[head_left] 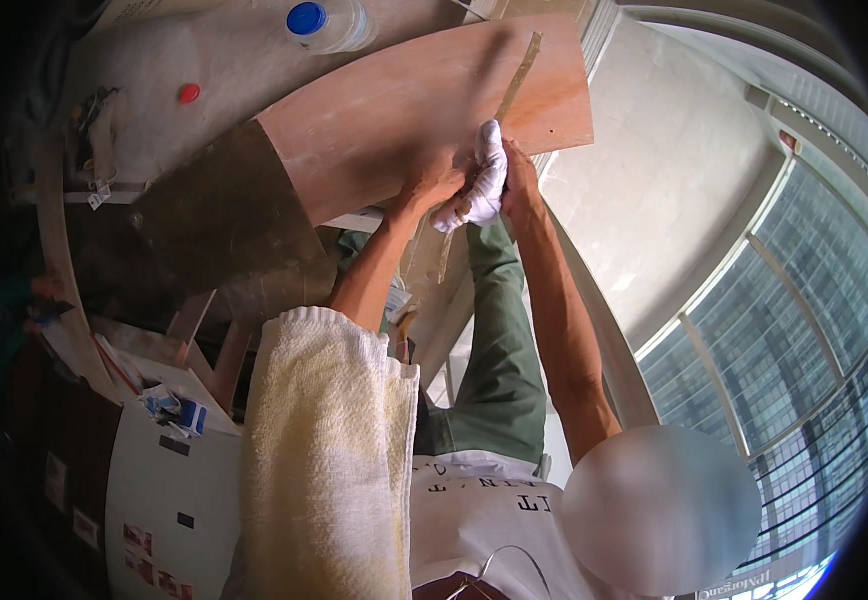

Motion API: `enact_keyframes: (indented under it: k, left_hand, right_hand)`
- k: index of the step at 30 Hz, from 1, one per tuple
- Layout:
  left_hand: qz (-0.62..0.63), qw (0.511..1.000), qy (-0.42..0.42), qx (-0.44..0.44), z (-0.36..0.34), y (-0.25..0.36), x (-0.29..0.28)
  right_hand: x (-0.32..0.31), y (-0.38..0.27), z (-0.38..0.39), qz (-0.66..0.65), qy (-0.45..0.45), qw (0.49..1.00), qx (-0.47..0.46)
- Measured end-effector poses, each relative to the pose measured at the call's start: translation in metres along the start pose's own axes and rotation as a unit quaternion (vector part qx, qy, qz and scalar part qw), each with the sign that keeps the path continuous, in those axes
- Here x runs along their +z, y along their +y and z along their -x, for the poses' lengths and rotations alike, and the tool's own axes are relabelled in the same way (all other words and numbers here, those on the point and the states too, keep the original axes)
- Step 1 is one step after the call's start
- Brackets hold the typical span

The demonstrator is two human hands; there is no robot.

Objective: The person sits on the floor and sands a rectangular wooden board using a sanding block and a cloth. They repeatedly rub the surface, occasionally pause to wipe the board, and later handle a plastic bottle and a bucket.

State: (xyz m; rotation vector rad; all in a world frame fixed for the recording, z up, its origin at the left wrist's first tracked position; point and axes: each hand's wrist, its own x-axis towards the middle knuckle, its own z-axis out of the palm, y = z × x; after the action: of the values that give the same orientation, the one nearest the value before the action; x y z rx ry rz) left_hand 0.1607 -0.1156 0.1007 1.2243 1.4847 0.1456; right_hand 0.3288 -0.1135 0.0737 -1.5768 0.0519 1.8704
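Both hands meet at the near edge of a plywood board (424, 95). The left hand (434, 182) rests on the wood, its fingers blurred, so I cannot tell whether it grips anything. The right hand (520, 185) is curled shut around a white cloth (489, 180) wrapped on a thin wooden strip (514, 80), which runs from the hands out across the board. Beyond the left hand stands a clear plastic bottle (339, 25) with a blue cap; its contents are unreadable. A towel (329, 450) drapes the left shoulder.
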Motion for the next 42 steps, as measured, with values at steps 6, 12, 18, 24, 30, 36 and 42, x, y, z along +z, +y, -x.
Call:
enact_keyframes:
  k: [6, 12, 18, 24, 30, 36, 42]
  left_hand:
    - [0.049, 0.998, 0.049, 0.005, -0.020, -0.017, 0.017]
    - [-0.038, 0.994, 0.104, -0.005, -0.037, -0.047, 0.006]
    - [-0.012, 0.988, 0.152, -0.012, -0.032, -0.033, -0.009]
    - [-0.007, 0.987, 0.159, -0.017, -0.034, -0.034, -0.009]
    - [0.017, 0.988, 0.149, -0.026, -0.037, -0.038, -0.008]
    - [0.027, 0.987, 0.149, -0.046, -0.041, -0.044, -0.002]
    - [0.013, 0.988, 0.151, -0.033, -0.044, -0.047, -0.003]
  right_hand:
    - [-0.006, -0.013, -0.004, 0.035, 0.016, 0.999, -0.038]
    - [-0.026, -0.051, -0.007, 0.293, 0.166, 0.901, -0.275]
    - [0.032, -0.060, -0.025, 0.537, 0.125, 0.704, -0.447]
    - [0.035, -0.029, -0.023, 0.677, 0.054, 0.558, -0.478]
    - [0.034, -0.050, -0.025, 0.657, -0.014, 0.562, -0.503]
    - [0.049, -0.039, -0.027, 0.622, 0.085, 0.609, -0.485]
    - [0.046, -0.055, -0.033, 0.635, 0.054, 0.610, -0.472]
